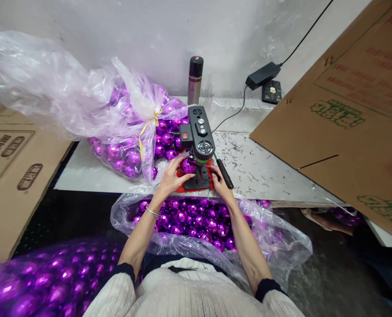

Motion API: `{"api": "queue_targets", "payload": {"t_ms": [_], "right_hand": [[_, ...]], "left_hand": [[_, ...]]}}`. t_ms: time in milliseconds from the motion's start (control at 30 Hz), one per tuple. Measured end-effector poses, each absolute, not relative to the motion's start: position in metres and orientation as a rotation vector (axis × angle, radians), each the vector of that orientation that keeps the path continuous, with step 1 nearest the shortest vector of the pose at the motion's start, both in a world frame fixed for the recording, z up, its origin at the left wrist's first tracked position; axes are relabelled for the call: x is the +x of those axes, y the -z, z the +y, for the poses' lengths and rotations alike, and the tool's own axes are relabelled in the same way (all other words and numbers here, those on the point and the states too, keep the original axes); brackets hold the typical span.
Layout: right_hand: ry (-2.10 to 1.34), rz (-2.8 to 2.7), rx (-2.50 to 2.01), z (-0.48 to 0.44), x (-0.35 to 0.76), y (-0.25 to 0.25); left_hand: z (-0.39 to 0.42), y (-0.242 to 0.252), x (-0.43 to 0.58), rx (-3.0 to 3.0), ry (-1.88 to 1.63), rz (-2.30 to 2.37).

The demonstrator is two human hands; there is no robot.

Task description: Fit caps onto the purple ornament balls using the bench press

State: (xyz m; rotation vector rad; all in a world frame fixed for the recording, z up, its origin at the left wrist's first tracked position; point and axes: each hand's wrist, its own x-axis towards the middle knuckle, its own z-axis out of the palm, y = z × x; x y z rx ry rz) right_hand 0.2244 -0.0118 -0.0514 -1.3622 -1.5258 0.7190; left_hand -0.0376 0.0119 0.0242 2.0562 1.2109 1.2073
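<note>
A small black drill press stands on the white table over a red mat. Under its head, my left hand holds a shiny purple faceted ball between thumb and fingers. On the right of the black base, my right hand is closed beside the black lever handle; whatever its fingers hold is too small to make out. An open plastic bag of purple balls lies below my wrists, at the table's front edge.
A tied plastic bag of purple balls sits left. Behind stands a spray can. A power adapter and phone lie back right. Dark slivers litter the table. Cardboard boxes flank it. More balls are lower left.
</note>
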Motion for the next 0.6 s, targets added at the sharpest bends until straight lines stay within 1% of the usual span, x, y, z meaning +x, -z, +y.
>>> {"api": "queue_targets", "payload": {"t_ms": [600], "right_hand": [[-0.733,-1.533,-1.373,-0.0118,0.2247,0.0514]], "left_hand": [[0.0112,-0.0262,-0.0387,2.067,-1.173,1.242]]}}
